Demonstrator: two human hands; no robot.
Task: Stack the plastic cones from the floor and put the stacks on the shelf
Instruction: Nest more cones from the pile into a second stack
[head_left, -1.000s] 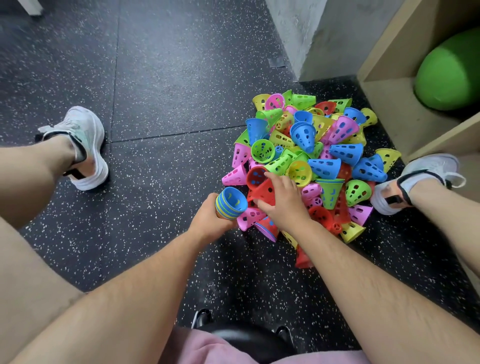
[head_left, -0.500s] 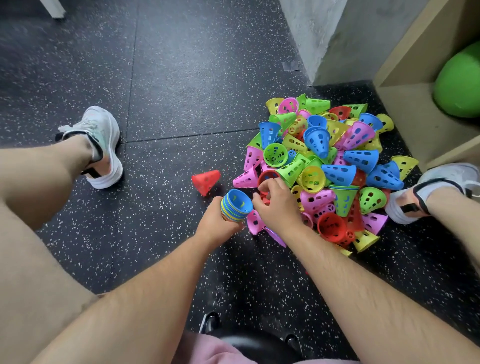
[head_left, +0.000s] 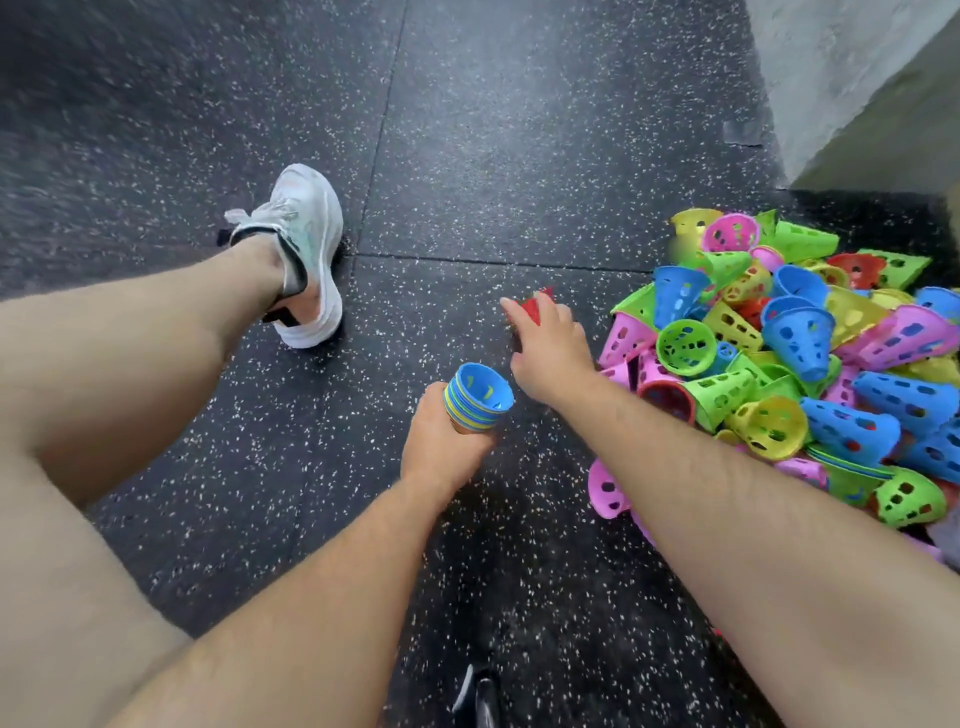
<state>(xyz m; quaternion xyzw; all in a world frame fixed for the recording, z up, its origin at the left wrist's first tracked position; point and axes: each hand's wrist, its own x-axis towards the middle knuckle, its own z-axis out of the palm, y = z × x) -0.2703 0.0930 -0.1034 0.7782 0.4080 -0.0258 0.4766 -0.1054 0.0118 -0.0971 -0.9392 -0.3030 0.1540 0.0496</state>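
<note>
Our right hand (head_left: 550, 353) has left the pile (head_left: 779, 364) and now curls round the red cone (head_left: 533, 307) on the floor (head_left: 260, 493); our left hand (head_left: 441, 449) grips the stack (head_left: 478, 397).

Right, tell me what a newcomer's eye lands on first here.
The bright heap of plastic cones on the dark speckled floor at right grabs attention first. At centre, the left hand grips a stack of cones, blue at its open end, while the right hand closes round a lone red cone left of the heap.
</note>
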